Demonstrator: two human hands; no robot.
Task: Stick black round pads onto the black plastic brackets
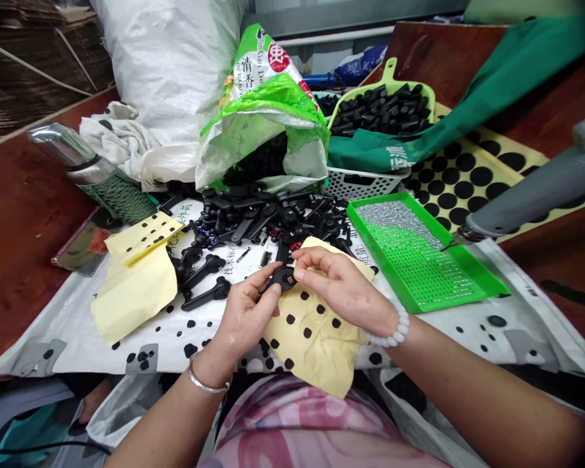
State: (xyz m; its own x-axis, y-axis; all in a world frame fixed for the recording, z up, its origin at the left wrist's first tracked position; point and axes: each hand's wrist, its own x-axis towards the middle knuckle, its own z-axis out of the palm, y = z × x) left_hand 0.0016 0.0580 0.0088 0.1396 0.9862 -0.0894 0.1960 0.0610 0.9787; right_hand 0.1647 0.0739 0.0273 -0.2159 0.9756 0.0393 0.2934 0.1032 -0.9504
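Note:
My left hand grips a black plastic crank handle by its round end, thumb and fingers closed around it. On that end a small light-coloured spot shows. My right hand is at the same end, thumb and forefinger pinched together; what they hold, if anything, is hidden. Beneath both hands lies a creased yellow sheet with black round stickers, hanging over the table's front edge. A heap of similar black handles lies just beyond, with a few loose ones left of my left hand.
To the right stands a green tray of small metal pins, with a grey electric screwdriver over it. More yellow sheets, a flask and a phone are left. Behind are an open bag and a dustpan of black parts.

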